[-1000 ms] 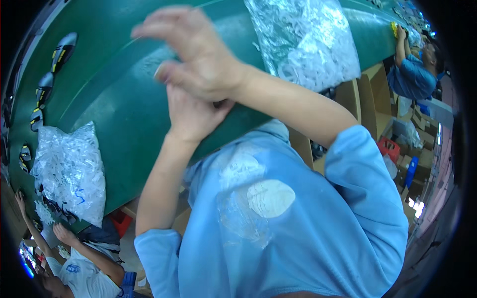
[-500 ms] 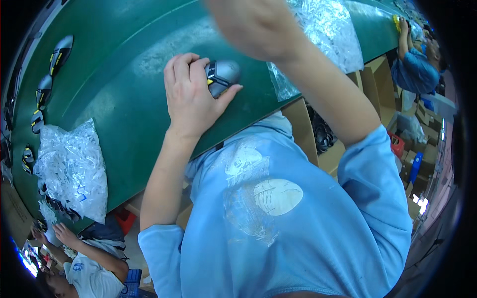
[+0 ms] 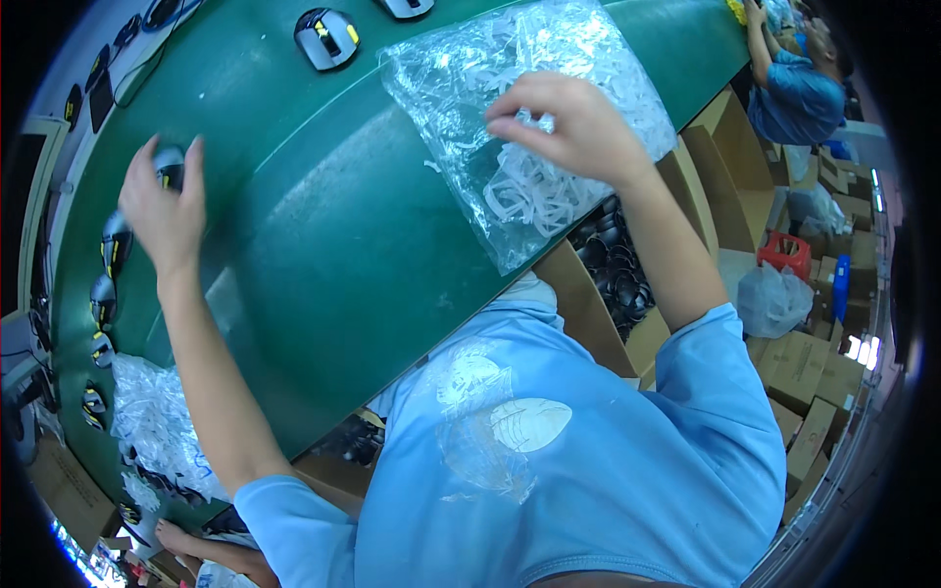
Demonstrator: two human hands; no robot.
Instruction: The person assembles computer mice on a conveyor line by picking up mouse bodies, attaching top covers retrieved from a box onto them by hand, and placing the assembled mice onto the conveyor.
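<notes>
My left hand (image 3: 167,216) is stretched out at the left of the green table, its thumb and fingers spread either side of a grey-and-black computer mouse (image 3: 170,169). The thumb looks apart from the mouse, though the hand is a little blurred. My right hand (image 3: 578,127) is over a clear plastic bag (image 3: 431,88) holding many white translucent strips (image 3: 534,191). Its thumb and forefinger are slightly apart, with nothing plainly between them; the other fingers are curled behind. More mice with yellow marks (image 3: 116,243) line up toward me from the left hand.
Another mouse (image 3: 328,39) lies at the far side of the green table (image 3: 333,265). A second plastic bag (image 3: 157,412) is at the left. Below the table edge, an open carton (image 3: 588,304) holds black curved parts (image 3: 613,260). A co-worker (image 3: 799,98) sits at the far right.
My left hand has carried the mouse from the table's middle to the row at the left, its fingers spreading. My right hand has come down over the bag of strips. The view has shifted.
</notes>
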